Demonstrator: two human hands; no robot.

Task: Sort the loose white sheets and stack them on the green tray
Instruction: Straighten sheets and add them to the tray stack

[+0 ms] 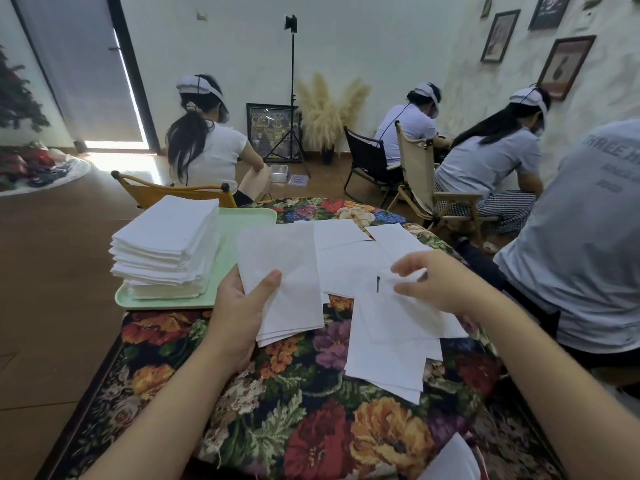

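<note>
- My left hand (pixel 239 320) grips a small gathered bundle of white paper sheets (pixel 284 282), squared for stacking.
- My right hand (pixel 433 282), fingers relaxed, touches the loose white sheets (pixel 388 344) mid-desk.
- The pale green plastic tray (pixel 239 220) at the desk's far-left corner carries the tall white stack (pixel 166 244).

We hold a small bundle of white sheets (pixel 284 282) in our left hand (pixel 239 320), thumb pressed across its face and fingers curled behind. Just beyond that hand and to its left sits the green tray (pixel 242 244), with a tall stack of sheets (pixel 166 247) piled on it. Our right hand (pixel 436 282) hovers with fingers loosely bent over the loose sheets (pixel 391 337) scattered under and around it; whether it pinches one we cannot tell. Everything rests on a floral tablecloth (pixel 311 427) that spreads beneath both forearms. Past our hands, several people (pixel 207 147) sit on folding chairs (pixel 415 174) with their backs to us.
</note>
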